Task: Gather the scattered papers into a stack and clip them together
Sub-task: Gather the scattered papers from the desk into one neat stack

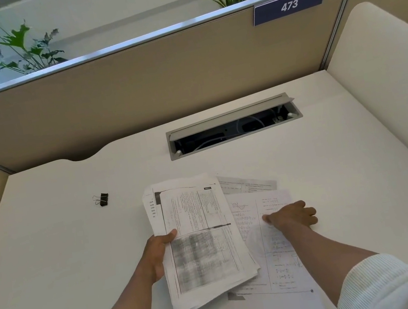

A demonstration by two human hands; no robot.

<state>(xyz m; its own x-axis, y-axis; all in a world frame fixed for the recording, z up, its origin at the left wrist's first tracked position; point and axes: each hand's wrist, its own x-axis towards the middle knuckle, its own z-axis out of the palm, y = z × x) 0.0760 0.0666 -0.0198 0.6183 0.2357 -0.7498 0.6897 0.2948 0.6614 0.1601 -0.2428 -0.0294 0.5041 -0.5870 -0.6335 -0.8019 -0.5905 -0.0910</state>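
Left hand (159, 251) is gripping the gathered paper stack (199, 239), thumb on top, while the right hand (290, 216) is pressing loosely curled fingers on a loose sheet (271, 258) to drag it in; the binder clip (101, 199) is lying apart on the counter (67, 254).

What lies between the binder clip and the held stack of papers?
Nothing: in the head view, only bare desk separates the binder clip from the stack gripped by the left hand.
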